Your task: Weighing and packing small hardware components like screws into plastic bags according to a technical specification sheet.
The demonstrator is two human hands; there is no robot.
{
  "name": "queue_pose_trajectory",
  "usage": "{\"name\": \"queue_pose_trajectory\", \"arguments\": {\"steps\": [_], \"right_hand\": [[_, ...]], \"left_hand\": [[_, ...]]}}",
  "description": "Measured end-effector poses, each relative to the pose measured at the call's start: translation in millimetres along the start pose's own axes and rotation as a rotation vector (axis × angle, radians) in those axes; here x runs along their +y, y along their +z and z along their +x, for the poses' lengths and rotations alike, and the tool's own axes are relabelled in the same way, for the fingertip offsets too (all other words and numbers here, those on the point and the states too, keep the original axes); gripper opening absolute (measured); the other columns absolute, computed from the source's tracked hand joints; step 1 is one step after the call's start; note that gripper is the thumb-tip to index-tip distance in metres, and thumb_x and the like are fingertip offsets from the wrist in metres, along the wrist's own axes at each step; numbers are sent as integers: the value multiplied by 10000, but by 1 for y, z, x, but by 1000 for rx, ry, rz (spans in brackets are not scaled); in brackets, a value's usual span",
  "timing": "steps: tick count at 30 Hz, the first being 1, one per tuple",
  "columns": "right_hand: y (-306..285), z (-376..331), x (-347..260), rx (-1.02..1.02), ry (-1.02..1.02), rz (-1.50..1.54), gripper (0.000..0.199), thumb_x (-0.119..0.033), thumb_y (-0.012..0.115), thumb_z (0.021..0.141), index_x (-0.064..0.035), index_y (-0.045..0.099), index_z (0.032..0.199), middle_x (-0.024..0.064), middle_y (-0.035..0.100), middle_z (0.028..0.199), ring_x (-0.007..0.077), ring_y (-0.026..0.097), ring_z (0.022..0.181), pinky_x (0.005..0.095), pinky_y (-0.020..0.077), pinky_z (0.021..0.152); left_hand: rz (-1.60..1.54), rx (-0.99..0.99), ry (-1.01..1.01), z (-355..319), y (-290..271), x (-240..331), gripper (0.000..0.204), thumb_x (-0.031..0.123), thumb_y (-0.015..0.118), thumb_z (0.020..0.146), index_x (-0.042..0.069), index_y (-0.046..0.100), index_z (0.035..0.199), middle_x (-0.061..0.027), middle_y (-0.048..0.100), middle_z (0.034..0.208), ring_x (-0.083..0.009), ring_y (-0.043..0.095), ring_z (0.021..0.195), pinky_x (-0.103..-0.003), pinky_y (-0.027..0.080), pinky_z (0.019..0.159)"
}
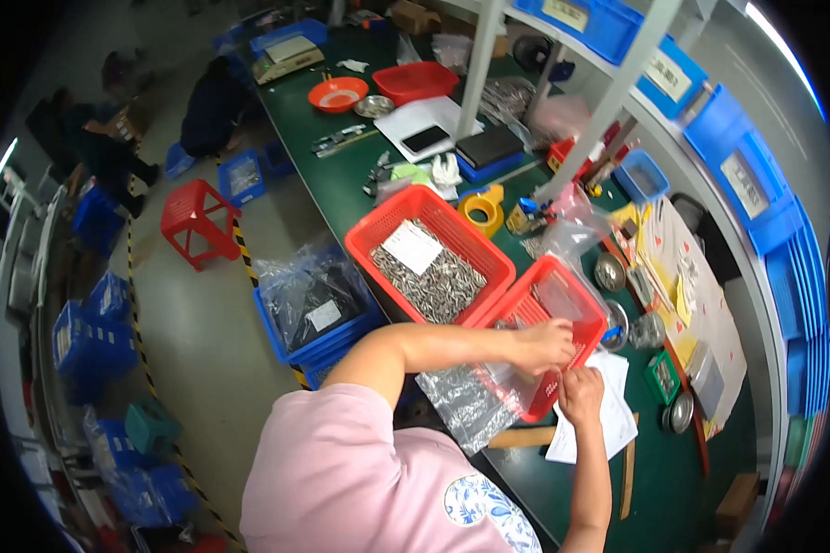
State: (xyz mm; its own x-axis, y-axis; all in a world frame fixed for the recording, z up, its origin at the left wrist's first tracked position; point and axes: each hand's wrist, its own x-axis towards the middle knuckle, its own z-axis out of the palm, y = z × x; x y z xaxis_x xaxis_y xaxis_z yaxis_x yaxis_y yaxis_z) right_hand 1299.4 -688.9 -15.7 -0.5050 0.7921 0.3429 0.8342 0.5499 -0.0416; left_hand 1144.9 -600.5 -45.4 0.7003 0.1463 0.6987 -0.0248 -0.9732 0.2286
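Note:
My left hand [546, 345] reaches across the smaller red basket [592, 309], its fingers closed in a pinch. Close beside it, at the basket's right edge, my right hand [581, 394] is also closed. Whatever lies between the fingers is too small to make out. A clear plastic bag [466, 405] drapes over the basket's near left side, below my left forearm. Touching this basket at its far left is a larger red basket [378, 221], holding many small metal parts [433, 290] with a white slip [412, 246] on top.
White papers [618, 429] and a wooden strip [521, 437] lie near my right arm. A yellow tape dispenser [480, 212] stands beyond the baskets. Blue crates [327, 336] sit on the floor left of the green table [323, 198]. A white shelf post [609, 101] rises at the back.

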Motion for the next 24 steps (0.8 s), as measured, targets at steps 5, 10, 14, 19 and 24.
{"name": "queue_pose_trajectory", "arguments": {"steps": [5,10,14,19,24], "right_hand": [[0,-1,4,91,0,-7,171,-105,578,632,-76,428,555,63,439,553,222,466,549,335,353,533],[6,-11,3,102,25,6,165,-105,579,596,-82,421,557,47,428,551,202,462,546,314,355,531],[8,-22,9,134,22,2,167,-103,577,583,-85,414,553,36,427,551,194,458,544,300,357,532],[9,-20,13,148,11,14,171,-100,573,588,-86,407,550,32,426,549,193,453,541,298,352,530],[12,-5,9,113,-7,77,146,-91,575,610,-72,436,574,64,433,551,227,453,536,339,363,555]], "left_hand": [[95,-121,-52,-5,-37,-15,115,189,607,613,99,577,677,-19,509,701,-199,505,798,-438,314,899],[60,-166,-126,-17,-58,-19,112,140,619,629,72,539,668,-21,515,729,-187,499,812,-424,305,908],[85,-199,-110,-19,-60,-22,95,132,614,627,74,553,671,-19,503,716,-181,504,789,-413,316,904],[158,-183,-116,-25,-66,-28,97,107,605,636,54,533,674,-32,489,703,-183,503,749,-394,341,882],[182,-100,-125,-44,-83,-33,134,76,631,586,58,514,648,-47,482,680,-200,507,692,-397,365,840]]}}
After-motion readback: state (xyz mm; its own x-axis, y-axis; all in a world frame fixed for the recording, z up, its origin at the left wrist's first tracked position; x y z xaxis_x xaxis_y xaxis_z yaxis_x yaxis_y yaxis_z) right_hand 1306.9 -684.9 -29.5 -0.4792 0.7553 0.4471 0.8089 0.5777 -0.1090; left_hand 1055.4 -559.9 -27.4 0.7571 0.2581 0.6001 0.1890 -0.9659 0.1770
